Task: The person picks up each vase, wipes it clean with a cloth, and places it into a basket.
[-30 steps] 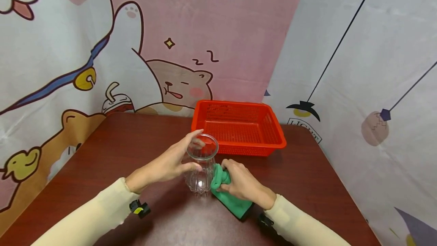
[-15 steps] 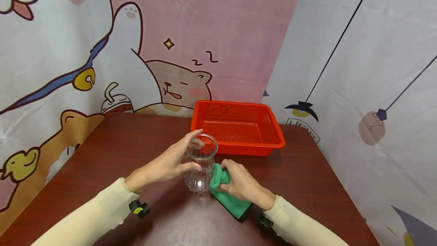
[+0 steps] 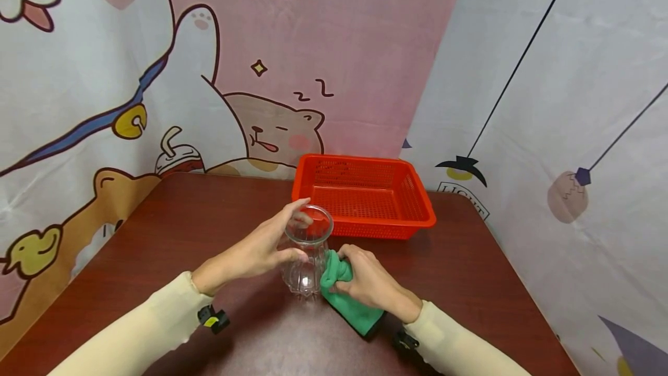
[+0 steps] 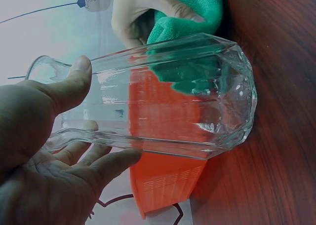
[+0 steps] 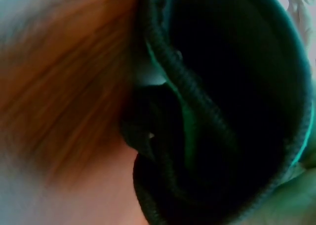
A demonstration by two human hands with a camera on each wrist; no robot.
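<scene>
Nothing has shifted since the earlier frames: left hand point(image 3: 256, 252) still grips the neck of the clear ribbed glass vase point(image 3: 308, 253), upright on the brown wooden table point(image 3: 182, 231). Right hand point(image 3: 367, 283) clutches a bunched green cloth point(image 3: 344, 297) against its side. Beyond the fingers sits an orange plastic basket point(image 3: 365, 195).

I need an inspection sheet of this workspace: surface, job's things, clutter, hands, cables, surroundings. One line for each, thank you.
Surface: dark wooden table, no spills seen.
Job's things: clear glass vase upright on the table; green cloth pressed against its right side.
Clutter: empty red basket behind the vase.
Hands: left hand grips the vase near its neck; right hand holds the bunched cloth.
Cables: nothing seen.
Surroundings: cartoon backdrop behind and at both sides of the table.
</scene>
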